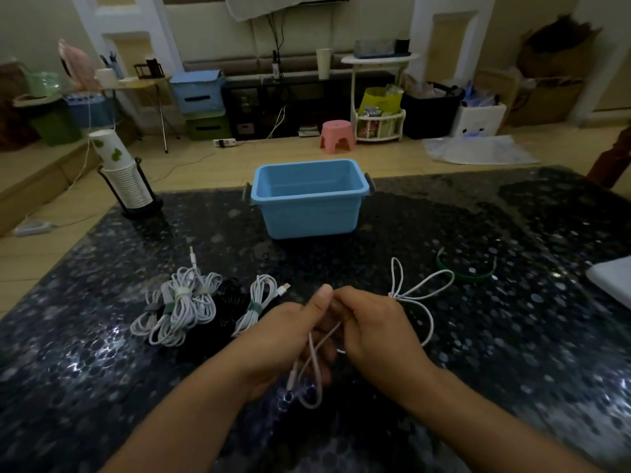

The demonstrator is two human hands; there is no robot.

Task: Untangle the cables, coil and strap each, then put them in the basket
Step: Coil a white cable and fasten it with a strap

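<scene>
My left hand point(293, 332) and my right hand point(375, 326) meet over the dark speckled table point(512, 336), both pinching one loose white cable point(418, 288). Its loops spread on the table to the right of my right hand, and a plug end hangs below my left hand. A blue basket point(307, 199) stands behind, with nothing visible in it. To the left lie a bunch of strapped white cables point(181, 302), a black coiled cable point(225, 302) and a white coil with a green strap point(256, 302). A loose green strap point(467, 271) curves at the right.
A stack of paper cups in a black holder point(126, 179) stands at the table's far left corner. A white object point(611, 281) pokes in at the right edge. Beyond the table are a pink stool point(336, 134), shelves and boxes on the floor.
</scene>
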